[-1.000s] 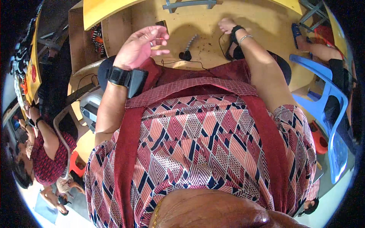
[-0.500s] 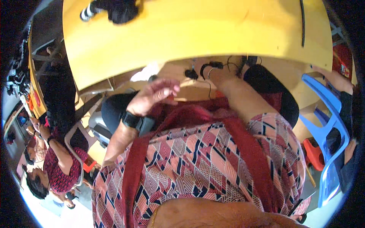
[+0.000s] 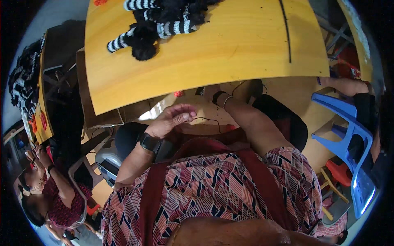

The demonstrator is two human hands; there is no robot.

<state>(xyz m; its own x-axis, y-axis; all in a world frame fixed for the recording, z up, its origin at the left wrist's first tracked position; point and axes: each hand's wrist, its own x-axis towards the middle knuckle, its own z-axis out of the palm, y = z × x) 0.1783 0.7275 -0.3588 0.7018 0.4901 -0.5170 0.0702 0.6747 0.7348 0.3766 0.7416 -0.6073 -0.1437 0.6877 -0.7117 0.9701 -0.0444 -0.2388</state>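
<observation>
Seen from above, a person in a zigzag-patterned top [image 3: 213, 184] with dark red straps sits at the near edge of a yellow table [image 3: 230, 61]; both hands are below the tabletop's level, between that edge and the lap. The left hand [image 3: 169, 121], with a black band [image 3: 151, 142] at its wrist, is in front of the near edge, left of its middle; its fingers are loosely curled, thumb and forefinger close together, and a thin dark cord [image 3: 210, 119] runs rightward from just beside the tips; I cannot tell whether they pinch it. The right hand [image 3: 210, 91], with a dark wristband [image 3: 217, 96] and a thin bracelet, reaches down just under the middle of the near edge; a small dark item [image 3: 200, 91] lies right at its fingers, which are too obscured to tell whether they grip it or are spread.

On the table, black-and-white striped knitted pieces [image 3: 176, 28] with fluffy black parts are heaped toward the left edge, away from the near edge; a slim black strip [image 3: 286, 33] lies near the right edge, pointing toward the near edge; beneath the near-left corner is a cardboard box [image 3: 137, 110]. A blue plastic chair [image 3: 349, 139] stands right of the table; at left, a co-worker [image 3: 67, 197] sits by another yellow table [image 3: 43, 123], which bears a black-and-white pile [image 3: 25, 82].
</observation>
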